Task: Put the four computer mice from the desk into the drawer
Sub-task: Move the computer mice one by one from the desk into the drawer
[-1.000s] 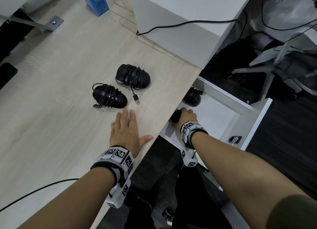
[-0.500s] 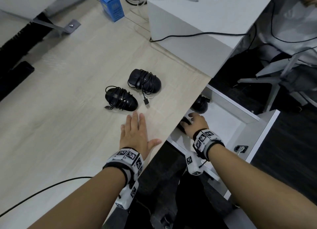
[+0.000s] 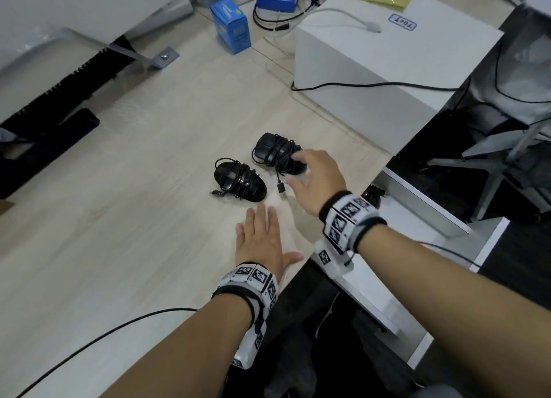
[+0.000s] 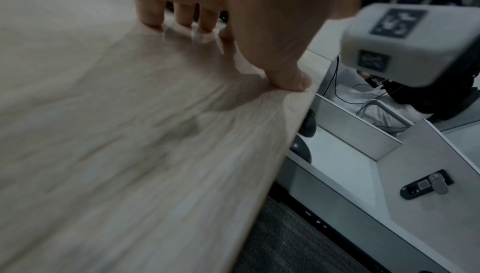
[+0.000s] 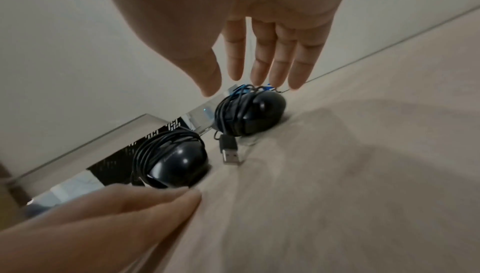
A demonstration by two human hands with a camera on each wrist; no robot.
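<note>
Two black cord-wrapped mice [image 3: 240,181] [image 3: 275,152] lie side by side on the desk [image 3: 119,218]; apparently another in the drawer [image 3: 417,233].

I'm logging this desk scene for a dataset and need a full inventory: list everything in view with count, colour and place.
mice on the desk: 2, black, cables wrapped round them, side by side mid-desk
mice in the drawer: 2 partly visible, black, at the drawer's edge under the desk
drawer: 1, white, open, right of the desk
desk: 1, light wood
white box: 1, far right of the desk, a label on top
blue boxes: 2, far end of the desk
black cable: 1, along the white box
office chair: 1, grey, right, beyond the drawer
left hand: flat on the desk near its edge
right hand: open, reaching over the farther mouse
</note>
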